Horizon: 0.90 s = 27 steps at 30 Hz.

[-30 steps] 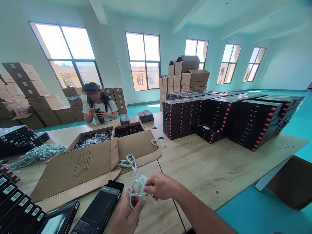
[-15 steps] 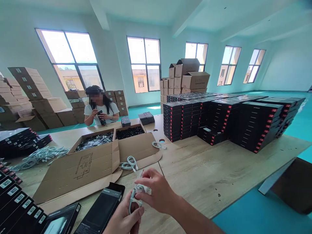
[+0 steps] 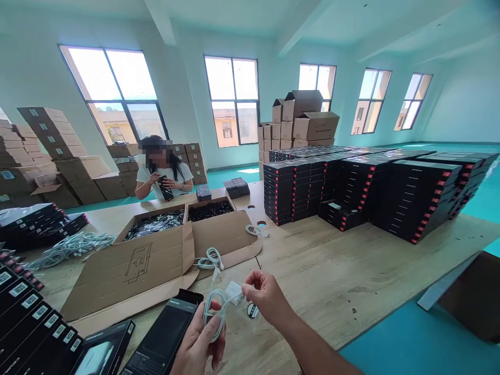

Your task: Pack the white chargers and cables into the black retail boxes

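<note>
My left hand [image 3: 203, 333] is wrapped round a coiled white cable [image 3: 215, 312], with a loop and a straight end standing up above the fingers. To its right, my right hand [image 3: 263, 298] pinches a thin pale strand that runs from the coil. Just beneath the right fingers lie a white block-shaped item [image 3: 233, 292] and a small round black-and-white piece [image 3: 252, 311], seemingly in clear plastic. An open black box [image 3: 166, 333] lies beside my left hand.
A cardboard carton [image 3: 128, 276] with open flaps holds many small parts. Spare cables [image 3: 210, 259] lie on its flap. Black boxes [image 3: 297, 192] stand stacked at the right, more [image 3: 35, 312] at the left. A co-worker [image 3: 164, 174] across the table holds a black item.
My right hand has moved right, away from the coil, drawing out a thin strand. The coil now shows more openly in my left hand, and the white block and round piece are visible.
</note>
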Tool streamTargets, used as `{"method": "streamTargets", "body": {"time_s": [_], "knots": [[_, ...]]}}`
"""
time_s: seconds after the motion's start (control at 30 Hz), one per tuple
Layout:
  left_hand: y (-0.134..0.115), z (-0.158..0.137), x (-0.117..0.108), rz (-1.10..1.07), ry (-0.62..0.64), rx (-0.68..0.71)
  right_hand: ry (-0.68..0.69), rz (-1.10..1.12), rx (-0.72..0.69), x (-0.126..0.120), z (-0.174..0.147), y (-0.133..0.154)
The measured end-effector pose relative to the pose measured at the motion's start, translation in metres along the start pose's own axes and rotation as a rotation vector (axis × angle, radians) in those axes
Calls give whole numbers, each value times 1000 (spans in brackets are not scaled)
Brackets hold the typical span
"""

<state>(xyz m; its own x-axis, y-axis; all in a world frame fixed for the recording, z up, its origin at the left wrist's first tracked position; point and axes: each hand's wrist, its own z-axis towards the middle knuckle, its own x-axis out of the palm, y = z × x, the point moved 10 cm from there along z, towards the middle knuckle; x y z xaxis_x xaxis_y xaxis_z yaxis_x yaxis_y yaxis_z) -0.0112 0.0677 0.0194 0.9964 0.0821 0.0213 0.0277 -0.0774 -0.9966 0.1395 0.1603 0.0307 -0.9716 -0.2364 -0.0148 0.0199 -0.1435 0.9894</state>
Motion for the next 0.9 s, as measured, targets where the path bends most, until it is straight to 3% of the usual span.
{"method": "streamTargets", "body": {"time_s": [0.07,0.13,0.23,0.33,0.4,0.47,0.6,0.73,0.8,0.9], "knots": [[-2,-1,1,97,1,15,-24,-351,-206,-9,-2,35],[-4,-2,4,257,12,43,-3,-674,-452,-3,-7,75],[-5,-1,5,453,23,78,255,-1056,-709,35,-17,103],[-12,1,-1,584,-43,132,497,-1266,-801,65,-29,101],[-17,2,-7,638,-112,163,529,-1254,-720,72,-32,97],[-19,3,-10,672,-157,174,456,-1102,-536,68,-28,92],[-18,7,-4,674,-133,199,297,-493,-131,54,-15,61],[-16,10,-10,568,-199,214,364,73,208,70,-15,14],[-11,11,-11,467,-206,196,333,86,224,70,-16,5],[0,12,-6,263,-155,114,88,-171,-28,43,-15,21]]}}
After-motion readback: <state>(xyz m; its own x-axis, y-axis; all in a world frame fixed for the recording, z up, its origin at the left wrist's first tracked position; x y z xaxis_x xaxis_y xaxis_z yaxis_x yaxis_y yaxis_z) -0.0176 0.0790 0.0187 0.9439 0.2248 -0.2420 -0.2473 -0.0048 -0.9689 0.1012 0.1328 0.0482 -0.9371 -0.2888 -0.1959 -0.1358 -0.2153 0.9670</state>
